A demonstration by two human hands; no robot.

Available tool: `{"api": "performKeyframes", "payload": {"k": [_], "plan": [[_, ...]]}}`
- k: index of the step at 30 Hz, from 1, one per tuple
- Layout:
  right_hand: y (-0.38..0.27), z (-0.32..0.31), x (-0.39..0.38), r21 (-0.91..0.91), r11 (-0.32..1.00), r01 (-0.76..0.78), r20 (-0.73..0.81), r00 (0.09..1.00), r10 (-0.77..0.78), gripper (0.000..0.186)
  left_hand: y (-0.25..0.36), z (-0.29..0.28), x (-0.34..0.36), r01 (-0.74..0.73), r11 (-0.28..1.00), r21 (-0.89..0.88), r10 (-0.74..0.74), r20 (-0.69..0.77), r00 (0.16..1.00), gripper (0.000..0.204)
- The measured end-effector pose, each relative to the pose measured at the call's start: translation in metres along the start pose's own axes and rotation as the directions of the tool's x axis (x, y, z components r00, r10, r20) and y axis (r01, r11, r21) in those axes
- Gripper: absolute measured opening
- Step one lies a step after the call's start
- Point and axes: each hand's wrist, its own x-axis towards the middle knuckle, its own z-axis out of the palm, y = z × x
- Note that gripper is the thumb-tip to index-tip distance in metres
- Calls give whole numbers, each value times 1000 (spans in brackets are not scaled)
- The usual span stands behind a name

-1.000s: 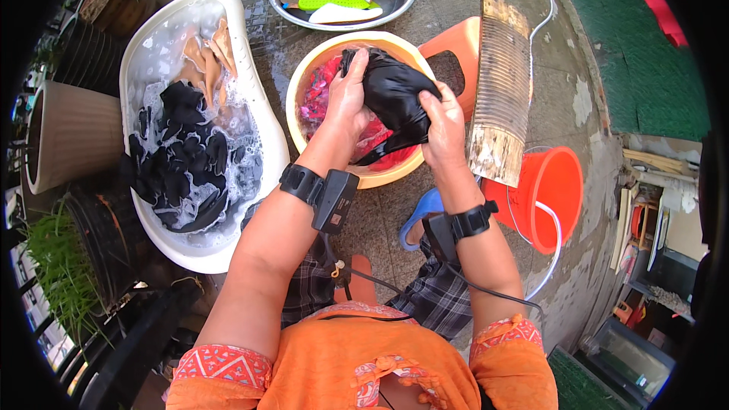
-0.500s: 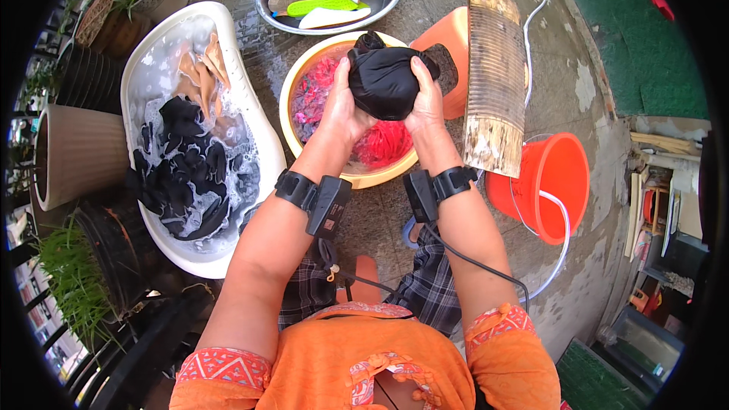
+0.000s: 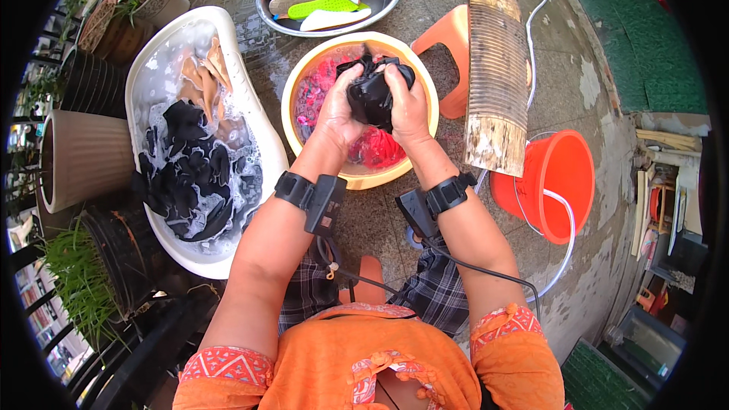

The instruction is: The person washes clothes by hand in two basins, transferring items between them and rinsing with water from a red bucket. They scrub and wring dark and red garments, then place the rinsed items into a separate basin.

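A wet black cloth (image 3: 370, 99) is bunched between my two hands in the yellow basin (image 3: 296, 140). My left hand (image 3: 339, 110) grips its left side, thumb on top. My right hand (image 3: 410, 108) holds the right side, also with the thumb over it. Red and pink fabric (image 3: 380, 150) lies in the basin's cloudy water around and below my hands; whether the black cloth touches the water is hard to tell.
Left, a white tub (image 3: 266, 167) holds sudsy black and tan items. Behind is a metal tray (image 3: 387, 7) of insoles. Right are an orange stool (image 3: 444, 42), a ridged wooden washboard (image 3: 493, 68) and a red bucket (image 3: 566, 182) with a hose. Planters (image 3: 87, 159) stand far left.
The black cloth, stretched between my hands a second ago, has been gathered into a tighter bundle. It now sits slightly lower in the basin, and my hands are closer together.
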Motion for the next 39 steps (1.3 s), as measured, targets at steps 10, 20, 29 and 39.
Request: {"api": "performKeyframes", "payload": {"k": [10,20,29,39], "plan": [[22,-24,15,-471,879,74,-74,990,-123,33,-9,8,4,-567,630,531,646,49,762,19],[23,-27,14,-323,896,303,-58,939,-339,27,-15,-8,16,-175,981,85,191,-233,954,21],[25,19,-39,-392,791,470,112,878,-466,57,-13,-9,11,-547,559,623,810,-268,522,18],[46,-25,13,646,563,-515,316,852,417,33,-28,8,4,-525,-36,851,655,417,631,23]]}}
